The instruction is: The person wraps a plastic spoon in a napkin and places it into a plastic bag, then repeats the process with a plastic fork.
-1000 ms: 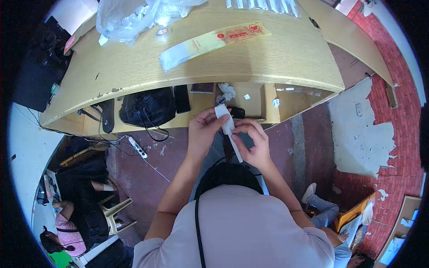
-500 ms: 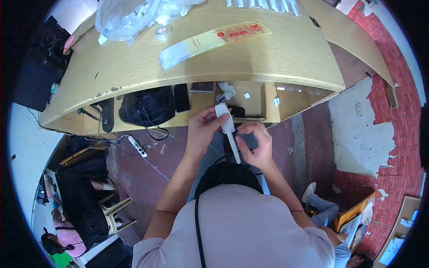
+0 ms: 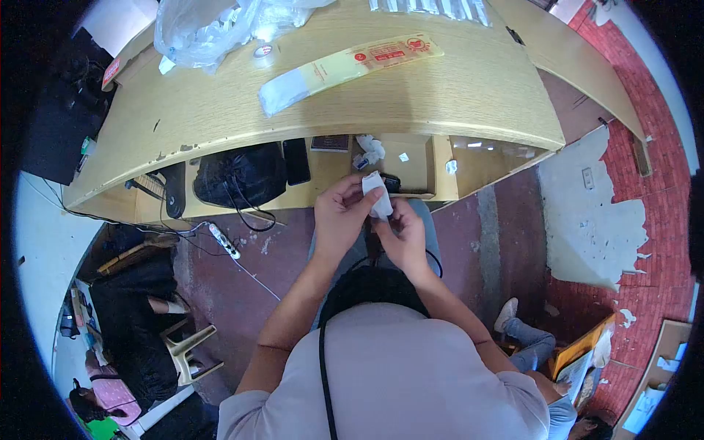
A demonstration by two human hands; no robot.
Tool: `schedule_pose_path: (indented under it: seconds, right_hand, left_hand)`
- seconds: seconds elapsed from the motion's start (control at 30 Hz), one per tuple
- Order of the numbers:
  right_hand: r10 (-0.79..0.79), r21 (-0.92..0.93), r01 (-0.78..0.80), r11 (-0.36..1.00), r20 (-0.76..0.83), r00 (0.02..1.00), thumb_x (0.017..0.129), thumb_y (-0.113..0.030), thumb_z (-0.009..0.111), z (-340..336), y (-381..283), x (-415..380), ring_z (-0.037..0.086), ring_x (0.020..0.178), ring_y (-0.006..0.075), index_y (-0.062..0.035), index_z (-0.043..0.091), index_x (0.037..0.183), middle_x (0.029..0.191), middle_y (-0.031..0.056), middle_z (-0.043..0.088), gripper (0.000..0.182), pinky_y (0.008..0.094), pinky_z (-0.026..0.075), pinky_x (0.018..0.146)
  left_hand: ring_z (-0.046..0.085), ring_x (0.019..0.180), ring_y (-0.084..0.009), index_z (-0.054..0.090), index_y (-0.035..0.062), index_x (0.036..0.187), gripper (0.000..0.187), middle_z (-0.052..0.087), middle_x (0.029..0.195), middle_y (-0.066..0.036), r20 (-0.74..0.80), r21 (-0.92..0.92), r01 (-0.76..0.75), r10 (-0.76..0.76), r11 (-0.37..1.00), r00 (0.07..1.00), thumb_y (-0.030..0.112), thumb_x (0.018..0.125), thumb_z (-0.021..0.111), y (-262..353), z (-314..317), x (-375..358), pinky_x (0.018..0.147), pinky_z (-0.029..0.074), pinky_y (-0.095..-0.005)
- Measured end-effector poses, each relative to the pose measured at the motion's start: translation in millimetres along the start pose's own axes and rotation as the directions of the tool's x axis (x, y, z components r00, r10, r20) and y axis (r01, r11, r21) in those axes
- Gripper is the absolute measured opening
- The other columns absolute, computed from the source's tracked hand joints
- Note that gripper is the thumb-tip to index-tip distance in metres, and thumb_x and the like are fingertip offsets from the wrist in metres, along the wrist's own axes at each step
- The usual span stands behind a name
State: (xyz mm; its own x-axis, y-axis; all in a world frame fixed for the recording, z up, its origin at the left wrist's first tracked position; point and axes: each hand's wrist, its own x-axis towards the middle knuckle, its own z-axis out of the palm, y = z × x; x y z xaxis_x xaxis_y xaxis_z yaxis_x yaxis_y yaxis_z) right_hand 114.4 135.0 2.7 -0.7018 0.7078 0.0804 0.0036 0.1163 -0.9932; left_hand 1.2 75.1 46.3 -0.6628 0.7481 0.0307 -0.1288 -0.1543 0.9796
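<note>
A small white wrapper point(image 3: 377, 195) is held between my two hands, just in front of the desk's open compartment. My left hand point(image 3: 343, 213) pinches its upper part, the thumb lying across it. At its lower end, the thumb and fingers of my right hand point(image 3: 402, 233) are closed on it. The narrow white strip that hung below the wrapper is hidden now. On the desk top point(image 3: 411, 95) lies a long yellow and clear plastic packet point(image 3: 352, 72) with red print, beside a roll of tape point(image 3: 265, 53).
A plastic bag point(image 3: 209, 33) and clear packets point(image 3: 433, 9) lie at the desk's back. The compartment holds a black bag point(image 3: 242, 174), a phone point(image 3: 297, 161) and crumpled tissue point(image 3: 371, 149). A power strip point(image 3: 224, 240) is on the floor. People sit at lower left point(image 3: 114, 389) and lower right point(image 3: 532, 345).
My right hand has moved left and closed on the wrapper's lower end. The narrow strip has gone out of sight.
</note>
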Motion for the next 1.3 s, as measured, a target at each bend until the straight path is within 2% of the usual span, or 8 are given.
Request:
schedule_pose_path:
  seconds: [0.23,0.33,0.4,0.53,0.73,0.8,1.03,1.3]
  right_hand:
    - [-0.062,-0.28,0.003,0.96,-0.203,0.977,0.074,-0.003,0.064,9.7,-36.0,3.5,0.061,0.066,0.0136,0.0,0.051,0.093,0.07,0.0132,0.059,0.023,0.0264,0.046,0.055]
    - [-0.166,-0.419,0.075,0.905,-0.184,0.969,0.072,-0.004,0.065,8.1,-22.6,5.0,0.065,0.064,0.0225,0.0004,0.051,0.093,0.067,0.0178,0.06,0.026,0.0306,0.047,0.055]
    - [-0.167,-0.491,0.076,0.868,-0.143,0.976,0.07,-0.01,0.065,5.3,-17.8,2.6,0.061,0.068,0.0404,-0.002,0.049,0.097,0.072,0.023,0.061,0.033,0.0442,0.048,0.056]
    - [-0.123,-0.486,0.05,0.873,-0.12,0.985,0.072,-0.011,0.065,1.8,-15.1,-4.1,0.06,0.067,0.0406,-0.0021,0.049,0.098,0.072,0.0227,0.061,0.032,0.0445,0.048,0.055]
    - [0.041,-0.243,-0.022,0.97,0.072,0.997,0.086,-0.013,0.055,-7.2,-25.8,-20.7,0.06,0.058,0.031,0.0,0.052,0.093,0.066,0.0194,0.058,0.015,0.0368,0.045,0.053]
    - [0.149,-0.114,-0.139,0.984,0.078,0.986,0.094,-0.014,0.045,-3.0,-21.1,-24.1,0.045,0.053,0.0092,0.0006,0.052,0.093,0.059,0.0029,0.049,0.016,0.0264,0.038,0.049]
    - [0.126,-0.173,-0.115,0.978,0.056,0.99,0.097,-0.018,0.04,13.4,-27.9,-26.0,0.04,0.053,0.0086,-0.0003,0.047,0.085,0.058,0.0014,0.044,0.022,0.0265,0.035,0.048]
    - [0.328,0.281,-0.389,0.877,0.241,0.914,0.098,-0.025,0.038,12.0,-36.9,-25.8,0.029,0.047,0.0034,-0.0076,0.047,0.086,0.059,-0.0059,0.034,0.023,0.0198,0.022,0.041]
  left_hand:
    - [0.062,0.082,-0.0109,0.06,-0.0047,0.101,0.024,0.066,0.092,-0.009,-0.017,0.012,0.015,-0.014,1.0,1.0,0.004,0.079,0.067,-6.9,1.0,-2.3,0.073,0.05,-0.0238]
    - [0.062,0.082,-0.0111,0.061,-0.0048,0.1,0.023,0.066,0.092,-0.009,-0.029,0.029,0.017,-0.017,0.999,0.999,0.004,0.079,0.067,-4.2,1.2,-2.6,0.073,0.05,-0.0242]
    - [0.061,0.084,-0.0114,0.06,-0.0049,0.101,0.023,0.066,0.094,-0.01,-0.028,-0.003,-0.014,0.013,1.0,1.0,0.003,0.08,0.066,-4.8,0.0,-1.7,0.074,0.05,-0.0246]
    - [0.061,0.086,-0.0121,0.059,-0.0048,0.102,0.023,0.065,0.097,-0.01,-0.029,-0.06,-0.008,0.006,0.998,1.0,0.002,0.08,0.065,-1.4,-2.5,-1.1,0.076,0.049,-0.025]
    - [0.061,0.091,-0.0147,0.057,-0.0045,0.105,0.024,0.065,0.098,-0.011,-0.056,-0.136,0.054,-0.062,0.989,0.997,0.001,0.083,0.061,-5.8,-7.7,1.6,0.078,0.049,-0.0258]
    - [0.061,0.093,-0.0174,0.054,-0.0039,0.11,0.025,0.063,0.102,-0.011,-0.037,-0.208,0.069,-0.079,0.976,0.996,0.001,0.086,0.057,-7.5,-6.4,1.6,0.077,0.05,-0.0259]
    - [0.053,0.111,-0.0251,0.037,-0.0027,0.126,0.033,0.05,0.124,-0.019,-0.069,-0.295,0.018,-0.04,0.955,0.997,0.008,0.094,0.041,-3.7,8.2,-8.3,0.094,0.043,-0.0342]
    - [0.051,0.113,-0.0254,0.028,0.0037,0.135,0.043,0.046,0.127,-0.016,0.088,-0.338,0.055,-0.026,0.94,0.996,0.006,0.094,0.039,4.7,8.1,-8.8,0.097,0.041,-0.0355]
